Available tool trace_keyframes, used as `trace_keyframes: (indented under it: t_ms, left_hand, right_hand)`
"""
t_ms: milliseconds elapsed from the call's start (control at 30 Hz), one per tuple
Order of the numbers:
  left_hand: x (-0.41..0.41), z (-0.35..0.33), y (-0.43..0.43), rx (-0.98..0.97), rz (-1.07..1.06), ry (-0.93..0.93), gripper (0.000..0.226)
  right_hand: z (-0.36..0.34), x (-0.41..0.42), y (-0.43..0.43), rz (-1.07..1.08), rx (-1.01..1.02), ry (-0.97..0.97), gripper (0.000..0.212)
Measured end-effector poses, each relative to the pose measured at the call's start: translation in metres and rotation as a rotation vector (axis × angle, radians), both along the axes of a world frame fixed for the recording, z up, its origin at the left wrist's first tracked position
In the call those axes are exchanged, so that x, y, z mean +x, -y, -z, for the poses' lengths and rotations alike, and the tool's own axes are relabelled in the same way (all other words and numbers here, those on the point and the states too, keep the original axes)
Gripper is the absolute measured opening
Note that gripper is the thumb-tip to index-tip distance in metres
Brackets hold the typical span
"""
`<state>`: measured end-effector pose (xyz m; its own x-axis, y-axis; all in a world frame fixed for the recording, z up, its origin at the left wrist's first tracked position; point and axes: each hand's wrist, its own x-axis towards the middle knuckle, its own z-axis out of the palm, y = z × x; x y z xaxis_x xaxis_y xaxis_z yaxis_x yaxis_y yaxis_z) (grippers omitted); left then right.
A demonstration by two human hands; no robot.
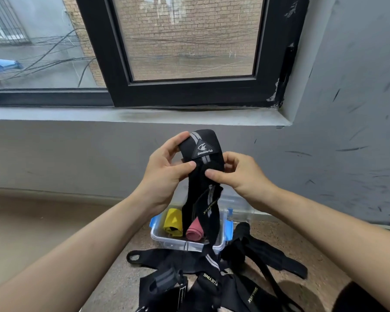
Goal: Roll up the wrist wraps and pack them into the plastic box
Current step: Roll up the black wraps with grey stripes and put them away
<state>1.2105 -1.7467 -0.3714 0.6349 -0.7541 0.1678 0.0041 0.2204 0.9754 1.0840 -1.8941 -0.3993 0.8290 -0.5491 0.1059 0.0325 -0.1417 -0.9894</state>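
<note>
I hold a black wrist wrap (pixel 203 152) with grey stripes and a triangular logo patch up in front of me. My left hand (pixel 167 167) grips its folded top end between thumb and fingers. My right hand (pixel 239 174) pinches the wrap just below the patch. The rest of the wrap hangs twisted down over a clear plastic box (pixel 167 240) with blue clips on the floor. Inside the box stand a yellow roll (pixel 172 221) and a pink roll (pixel 195 231).
Several loose black wraps (pixel 212 282) with yellow lettering lie in a heap on the floor in front of the box. A grey wall (pixel 77 154) with a window sill (pixel 144 114) rises just behind. Bare floor (pixel 43 221) stretches to the left.
</note>
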Motion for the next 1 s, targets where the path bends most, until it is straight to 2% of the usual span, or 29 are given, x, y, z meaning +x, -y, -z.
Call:
trace_keyframes:
  t_ms: [100, 233, 367, 500, 633, 700, 833, 900, 1000]
  left_hand:
    - [-0.002, 0.000, -0.002, -0.007, -0.021, 0.031, 0.063]
    - [-0.005, 0.000, -0.008, 0.024, -0.025, 0.174, 0.068]
    - [0.000, 0.003, -0.016, 0.137, -0.006, 0.325, 0.068]
    - [0.010, 0.009, -0.025, 0.248, -0.040, 0.501, 0.056]
    - [0.020, 0.010, -0.026, 0.262, -0.113, 0.563, 0.033]
    - [0.021, 0.005, -0.023, 0.275, -0.025, 0.549, 0.033]
    - [0.017, 0.003, -0.014, 0.366, 0.354, 0.426, 0.049]
    - [0.013, 0.005, -0.011, 0.406, 0.449, 0.375, 0.042]
    - [0.015, 0.009, -0.010, 0.492, 0.447, 0.404, 0.019]
  right_hand:
    - [-0.001, 0.000, -0.001, 0.018, 0.098, 0.054, 0.022]
    - [-0.003, 0.001, 0.002, 0.076, 0.113, 0.102, 0.028]
    - [-0.009, -0.007, 0.008, -0.013, 0.046, 0.060, 0.009]
    - [-0.017, -0.015, 0.014, -0.088, -0.208, -0.006, 0.020]
    - [-0.025, -0.023, 0.015, -0.213, -0.235, -0.081, 0.027]
    - [-0.031, -0.027, 0.017, -0.321, -0.240, -0.127, 0.028]
    - [-0.039, -0.035, 0.021, -0.489, -0.228, -0.233, 0.028]
    - [-0.040, -0.039, 0.024, -0.509, -0.226, -0.263, 0.028]
    - [-0.037, -0.042, 0.032, -0.486, -0.249, -0.286, 0.028]
